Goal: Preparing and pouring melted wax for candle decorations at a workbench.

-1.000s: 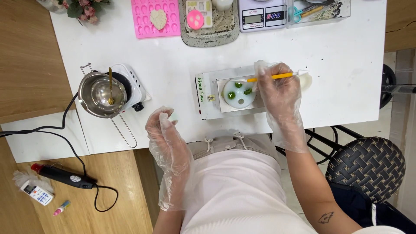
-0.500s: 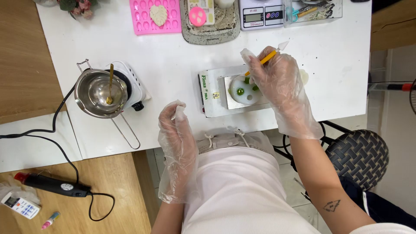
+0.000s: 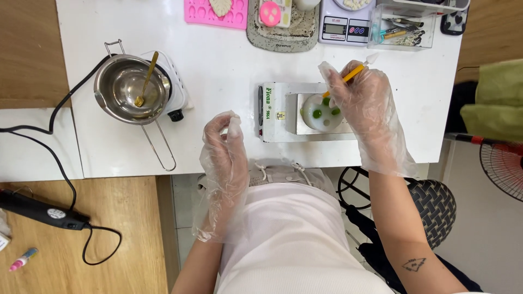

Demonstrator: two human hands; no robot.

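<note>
White table (image 3: pixel 218 81) fills the top from about 10 to 2 o'clock, wooden floor (image 3: pixel 136 239) down at 8, a woven black chair (image 3: pixel 436 207) at 4, red fan (image 3: pixel 504 169) at 3.

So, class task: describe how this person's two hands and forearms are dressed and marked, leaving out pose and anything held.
Both the left hand and the right hand wear loose, clear, crinkled disposable plastic gloves whose baggy cuffs reach partway up the forearms. Beyond the cuffs the forearms are bare: no sleeves, watch or jewellery show. The right forearm carries a small dark tattoo of angular, roughly triangular outline.
</note>
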